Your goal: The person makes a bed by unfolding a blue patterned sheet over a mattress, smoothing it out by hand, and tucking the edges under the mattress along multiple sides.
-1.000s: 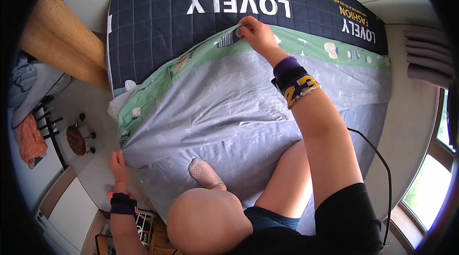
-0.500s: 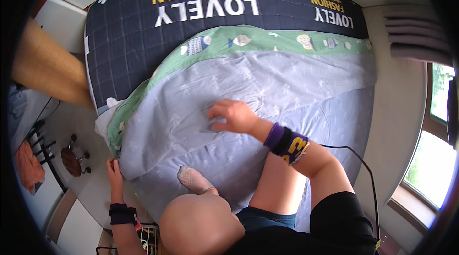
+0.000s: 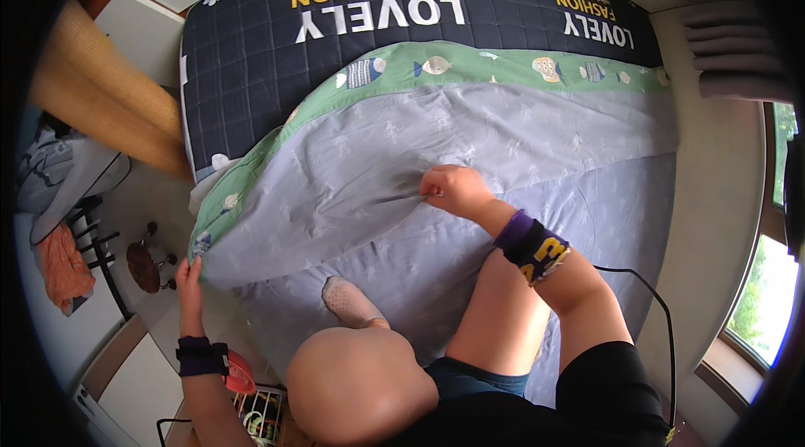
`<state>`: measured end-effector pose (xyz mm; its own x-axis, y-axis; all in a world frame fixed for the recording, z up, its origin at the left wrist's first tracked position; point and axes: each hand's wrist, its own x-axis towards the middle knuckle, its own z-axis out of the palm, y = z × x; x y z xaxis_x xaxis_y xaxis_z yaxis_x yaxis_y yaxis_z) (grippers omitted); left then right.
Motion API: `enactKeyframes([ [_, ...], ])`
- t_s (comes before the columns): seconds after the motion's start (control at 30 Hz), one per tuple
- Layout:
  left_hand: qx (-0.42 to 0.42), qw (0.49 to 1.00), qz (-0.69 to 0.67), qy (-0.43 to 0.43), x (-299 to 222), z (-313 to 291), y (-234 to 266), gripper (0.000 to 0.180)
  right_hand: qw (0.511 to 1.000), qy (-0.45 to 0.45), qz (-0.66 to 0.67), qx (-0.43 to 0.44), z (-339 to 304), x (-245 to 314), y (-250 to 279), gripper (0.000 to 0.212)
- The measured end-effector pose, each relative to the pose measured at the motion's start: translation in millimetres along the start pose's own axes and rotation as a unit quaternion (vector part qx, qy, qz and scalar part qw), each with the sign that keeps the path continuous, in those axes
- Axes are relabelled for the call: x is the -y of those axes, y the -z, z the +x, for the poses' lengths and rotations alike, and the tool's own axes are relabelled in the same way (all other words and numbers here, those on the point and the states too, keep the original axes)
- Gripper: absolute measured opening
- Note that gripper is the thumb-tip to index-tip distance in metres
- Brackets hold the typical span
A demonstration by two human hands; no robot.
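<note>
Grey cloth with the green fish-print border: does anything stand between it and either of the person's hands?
Nothing visible does. The right hand pinches the grey, green-bordered cloth at its near edge; the left hand touches its green border at the left.

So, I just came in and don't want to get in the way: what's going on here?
A person is handling a gray cloth with a green, fish-printed border. The right hand pinches the cloth near its middle, drawing up creases. The left hand has its fingertips at the green edge on the left; how firmly they grip is hard to tell. The border curves across a dark quilted pad, which shows beyond it.
</note>
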<state>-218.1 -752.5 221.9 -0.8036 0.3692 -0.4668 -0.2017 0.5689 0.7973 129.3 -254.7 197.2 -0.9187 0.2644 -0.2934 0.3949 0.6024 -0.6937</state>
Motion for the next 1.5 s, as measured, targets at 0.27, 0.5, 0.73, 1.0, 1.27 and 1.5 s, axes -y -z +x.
enactKeyframes([
  [0.27, -0.042, 0.991, -0.024, -0.126, -141.6, 34.4, 58.0, 0.027, 0.99, 0.1, 0.062, -0.078, -5.8, 56.8, 96.3, 0.031],
  [0.5, -0.1, 0.963, 0.169, -0.185, -95.6, 32.9, 79.2, 0.028, 0.983, 0.166, 0.025, 0.079, -30.2, 62.3, 60.6, 0.036],
  [0.73, -0.068, 0.954, 0.283, -0.076, 54.8, 14.7, 40.8, 0.051, 0.982, 0.109, -0.057, 0.144, -31.3, 14.2, -28.1, 0.03],
  [1.0, -0.094, 0.966, 0.235, 0.06, 103.5, 8.6, 23.2, 0.053, 0.959, 0.037, -0.117, 0.254, -15.2, 12.6, -44.3, 0.034],
  [1.27, -0.024, 0.907, -0.139, 0.396, 90.1, 8.2, 24.3, 0.049, 0.959, 0.016, -0.184, 0.215, -21.4, 15.8, -36.9, 0.026],
  [1.5, 0.007, 0.844, -0.269, 0.464, 67.9, -22.2, -25.6, 0.057, 0.929, -0.217, -0.196, 0.225, -54.0, -2.8, -8.8, 0.028],
])
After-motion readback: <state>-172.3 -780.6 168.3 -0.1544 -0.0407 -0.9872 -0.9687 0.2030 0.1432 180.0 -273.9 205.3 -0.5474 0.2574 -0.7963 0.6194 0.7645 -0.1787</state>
